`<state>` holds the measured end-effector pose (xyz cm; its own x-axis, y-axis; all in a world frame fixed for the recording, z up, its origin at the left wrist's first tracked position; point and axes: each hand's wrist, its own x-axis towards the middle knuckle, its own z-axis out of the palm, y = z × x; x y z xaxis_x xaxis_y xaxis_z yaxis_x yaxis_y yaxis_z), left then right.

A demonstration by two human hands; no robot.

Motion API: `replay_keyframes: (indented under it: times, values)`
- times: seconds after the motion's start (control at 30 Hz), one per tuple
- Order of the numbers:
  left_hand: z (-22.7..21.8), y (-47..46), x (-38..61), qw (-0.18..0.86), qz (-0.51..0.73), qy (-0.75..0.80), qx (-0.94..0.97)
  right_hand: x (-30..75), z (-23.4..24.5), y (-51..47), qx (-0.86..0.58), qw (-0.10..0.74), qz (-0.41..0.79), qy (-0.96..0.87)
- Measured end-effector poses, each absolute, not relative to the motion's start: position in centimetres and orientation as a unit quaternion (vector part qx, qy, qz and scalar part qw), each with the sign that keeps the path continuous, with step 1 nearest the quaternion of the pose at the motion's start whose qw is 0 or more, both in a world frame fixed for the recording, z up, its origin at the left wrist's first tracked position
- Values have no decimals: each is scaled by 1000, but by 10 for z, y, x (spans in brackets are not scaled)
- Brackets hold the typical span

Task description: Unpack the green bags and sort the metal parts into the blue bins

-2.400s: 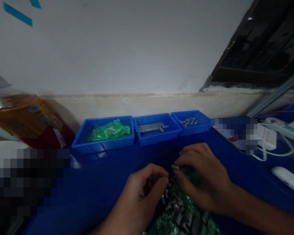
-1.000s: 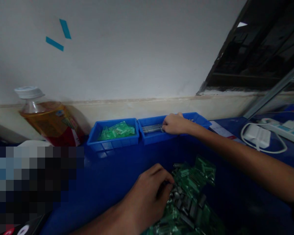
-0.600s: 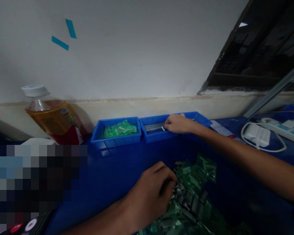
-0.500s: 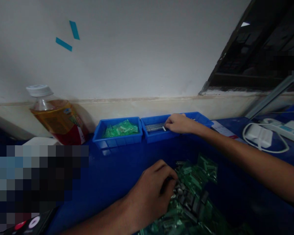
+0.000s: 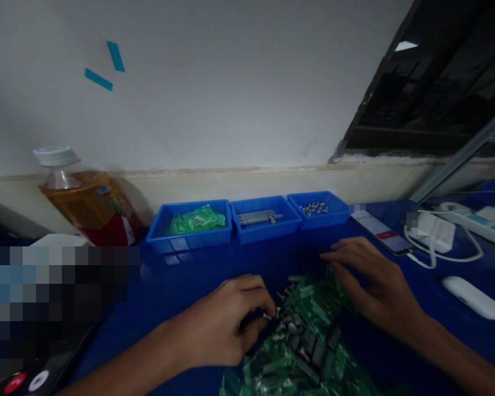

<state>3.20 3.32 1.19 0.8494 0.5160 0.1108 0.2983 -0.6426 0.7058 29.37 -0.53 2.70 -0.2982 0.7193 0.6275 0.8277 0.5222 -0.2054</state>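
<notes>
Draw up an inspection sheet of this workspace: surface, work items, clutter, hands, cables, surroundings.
Surface: glossy blue tabletop.
Work items: small grey metal parts heaped among green transparent plastic packets; three blue rectangular plastic trays holding, left to right, more green packets, grey metal rods, silvery screws.
Clutter: amber-and-red bottle with white cap, black-edged smartphone, white oblong device.
Hands: left hand at the heap, small silvery piece at its fingertips, grip unclear; right hand loosely open by the packets, contact unclear.
Cables: white cable at the phone's near end; damage, nothing seen.
Surroundings: pale wall with two blue strips.
</notes>
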Motion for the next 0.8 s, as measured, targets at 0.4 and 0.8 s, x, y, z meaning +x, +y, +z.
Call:
replay_keyframes:
  times: [0.4,0.8]
  values:
    - [3,8,55,601,340,302,657,233,23,-33,-413,299,-27,-860]
    - [1,15,52,614,330,298,652,234,11,-17,-435,321,-8,-841]
